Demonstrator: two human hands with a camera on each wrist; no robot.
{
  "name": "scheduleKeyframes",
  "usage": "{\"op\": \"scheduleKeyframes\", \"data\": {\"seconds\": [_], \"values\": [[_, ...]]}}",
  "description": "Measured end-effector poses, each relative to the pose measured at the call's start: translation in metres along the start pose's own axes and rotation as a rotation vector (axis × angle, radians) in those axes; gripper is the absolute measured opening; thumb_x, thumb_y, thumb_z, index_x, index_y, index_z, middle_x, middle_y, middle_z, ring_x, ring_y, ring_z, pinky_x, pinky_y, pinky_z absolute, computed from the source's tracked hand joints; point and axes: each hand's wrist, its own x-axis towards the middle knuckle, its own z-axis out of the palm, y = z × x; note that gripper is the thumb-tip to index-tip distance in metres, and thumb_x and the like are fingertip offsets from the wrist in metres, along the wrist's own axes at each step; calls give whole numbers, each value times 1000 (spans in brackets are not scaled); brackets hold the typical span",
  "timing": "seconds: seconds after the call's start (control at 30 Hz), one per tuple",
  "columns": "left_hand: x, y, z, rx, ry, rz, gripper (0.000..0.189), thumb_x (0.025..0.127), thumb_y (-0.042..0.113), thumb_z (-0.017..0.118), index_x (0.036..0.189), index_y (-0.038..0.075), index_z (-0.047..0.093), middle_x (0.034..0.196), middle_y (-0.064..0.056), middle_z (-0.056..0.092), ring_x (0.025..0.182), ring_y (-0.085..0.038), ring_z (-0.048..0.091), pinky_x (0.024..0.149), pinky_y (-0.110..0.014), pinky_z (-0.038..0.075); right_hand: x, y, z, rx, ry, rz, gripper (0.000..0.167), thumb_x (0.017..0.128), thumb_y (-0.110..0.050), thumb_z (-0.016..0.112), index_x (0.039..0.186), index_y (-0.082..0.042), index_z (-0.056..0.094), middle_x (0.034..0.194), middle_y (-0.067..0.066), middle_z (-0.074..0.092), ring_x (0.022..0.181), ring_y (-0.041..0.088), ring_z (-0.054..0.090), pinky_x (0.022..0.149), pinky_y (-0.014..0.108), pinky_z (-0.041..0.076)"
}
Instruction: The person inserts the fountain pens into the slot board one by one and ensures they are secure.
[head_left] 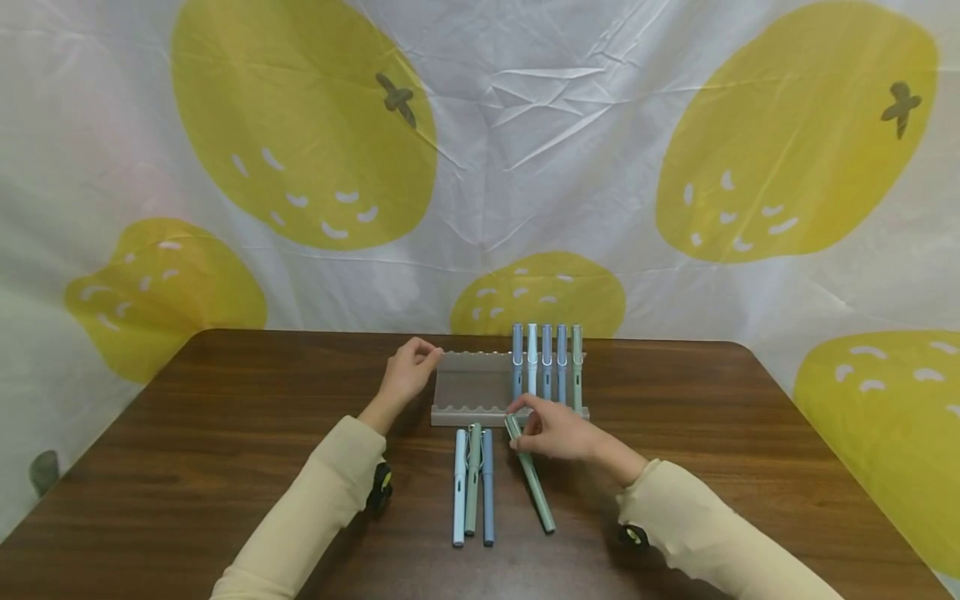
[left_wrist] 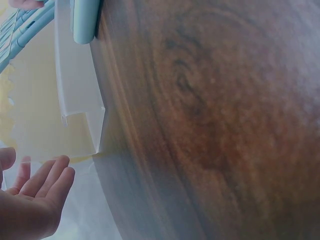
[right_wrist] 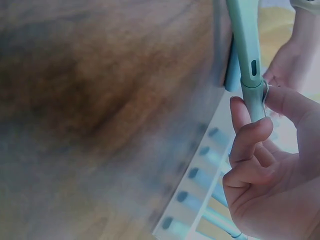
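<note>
My left hand (head_left: 407, 368) is at the upper left corner of a clear pen rack (head_left: 471, 387), its thumb and index finger pinching the corner. In the left wrist view the other fingers (left_wrist: 52, 180) extend beside the rack's end. My right hand (head_left: 558, 429) pinches a green pen (head_left: 534, 483) by its capped end, between thumb and fingertips. This pen slants in front of the rack, its other end toward the near side. The right wrist view shows the fingers at the cap's clip, with the pen's barrel (right_wrist: 246, 40) extending away from the hand.
Several blue, light blue and green pens (head_left: 547, 358) stand side by side in the rack's right half. On the table (head_left: 660, 400), a light blue pen (head_left: 460, 487), another green pen (head_left: 472, 479) and a blue pen (head_left: 488, 487) lie together. Behind hangs a lemon-print cloth (head_left: 540, 183).
</note>
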Motion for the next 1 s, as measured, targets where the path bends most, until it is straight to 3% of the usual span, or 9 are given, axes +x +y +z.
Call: {"op": "scheduleKeyframes", "data": {"seconds": [0.27,0.53,1.0], "values": [[1,0,0,3,6,-2,25,90,25,51,98,1,54,104,-17,59,98,-29,55,77,-42,42,2,-6,-9,-1,46,-36,43,81,-16,64,118,-4,44,71,-5,59,62,11,55,58,29,45],[-1,2,-1,7,11,3,25,90,24,52,98,0,55,102,-18,60,96,-29,56,78,-41,42,3,-12,-21,-42,145,-62,40,81,-19,64,116,-14,46,73,-7,59,61,11,54,56,30,44],[1,0,0,-1,2,-1,26,90,26,51,97,1,54,102,-17,59,97,-29,55,78,-42,42,7,-13,-24,48,281,-55,44,81,-18,65,120,-13,45,78,0,61,64,19,58,52,32,44]]}}
